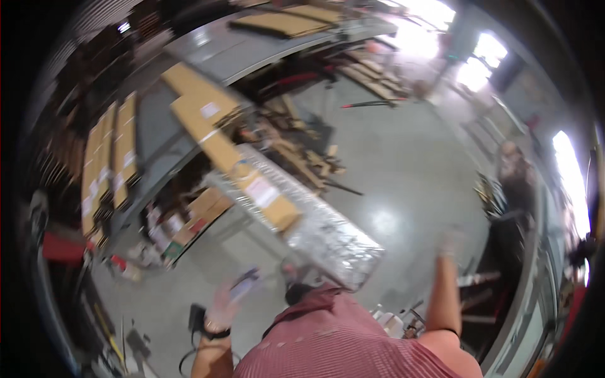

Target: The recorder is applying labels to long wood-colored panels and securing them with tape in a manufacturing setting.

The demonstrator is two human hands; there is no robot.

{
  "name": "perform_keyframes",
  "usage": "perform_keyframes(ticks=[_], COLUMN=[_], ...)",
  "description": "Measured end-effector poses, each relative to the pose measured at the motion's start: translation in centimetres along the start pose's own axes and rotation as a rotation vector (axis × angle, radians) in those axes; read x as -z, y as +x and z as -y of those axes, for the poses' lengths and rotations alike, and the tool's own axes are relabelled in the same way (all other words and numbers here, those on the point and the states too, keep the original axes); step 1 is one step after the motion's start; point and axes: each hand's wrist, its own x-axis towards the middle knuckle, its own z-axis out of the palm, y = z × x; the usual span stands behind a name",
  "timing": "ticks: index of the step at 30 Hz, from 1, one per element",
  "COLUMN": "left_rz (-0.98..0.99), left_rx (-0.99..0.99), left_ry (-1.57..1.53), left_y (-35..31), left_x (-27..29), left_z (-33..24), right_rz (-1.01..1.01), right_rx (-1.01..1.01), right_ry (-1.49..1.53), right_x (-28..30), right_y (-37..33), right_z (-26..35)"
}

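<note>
My left hand [222, 309], smeared by motion, is held over the floor at the lower left, a dark band around its wrist. At its fingers is a bluish-purple patch [246, 283]; I cannot make out whether this is a held thing or part of a glove. Off to the right, my right hand [450, 242] is stretched forward and strongly blurred, its fingers unreadable. Between the hands lies a long package wrapped in shiny silvery film [334, 242], reaching toward my body. A long narrow cardboard box [217, 148] with white labels rests along it. Neither hand touches them.
A grey table [208, 53] carries flat cardboard pieces [283, 24] at the back. More long cartons [126, 148] stand at the left. Wood scraps [299, 154] are piled beyond the package, and small boxes [205, 211] sit low on the left. Dark equipment [507, 246] lines the right side.
</note>
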Motion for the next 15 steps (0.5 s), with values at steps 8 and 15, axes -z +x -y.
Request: perform_keyframes(ticks=[8, 15], left_rz=[0.082, -0.144], left_rx=[0.288, 0.214], left_ry=[-0.526, -0.491], left_y=[11.2, 21.2], left_x=[9.0, 19.3], left_z=[1.9, 3.9], right_rz=[-0.475, 1.069], right_rx=[0.403, 1.454], right_ry=[-0.002, 0.094], right_x=[-0.7, -36.4], right_y=[10.0, -15.1], right_z=[7.7, 32.7])
